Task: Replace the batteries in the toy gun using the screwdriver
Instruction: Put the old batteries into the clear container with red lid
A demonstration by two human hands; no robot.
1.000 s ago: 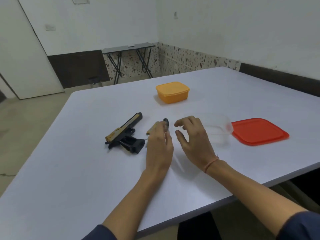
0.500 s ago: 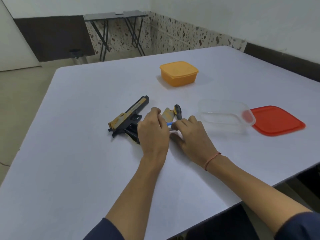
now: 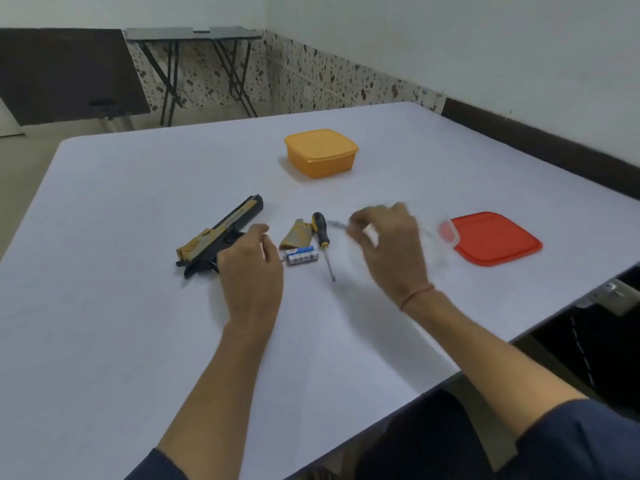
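With its cover [image 3: 296, 234] off, the toy gun [image 3: 221, 233] lies just left of the batteries [image 3: 301, 255] and screwdriver [image 3: 324, 241], probably for the swap, left hand [image 3: 250, 271] loosely curled beside it, right hand [image 3: 388, 244] blurred, grip unclear.

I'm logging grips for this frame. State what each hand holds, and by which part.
The left hand holds nothing. The right hand is motion-blurred, so its grip cannot be told. The screwdriver lies free.

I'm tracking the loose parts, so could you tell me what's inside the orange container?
The orange container has its lid on and opaque walls, so its contents cannot be seen. Nothing rests on top.
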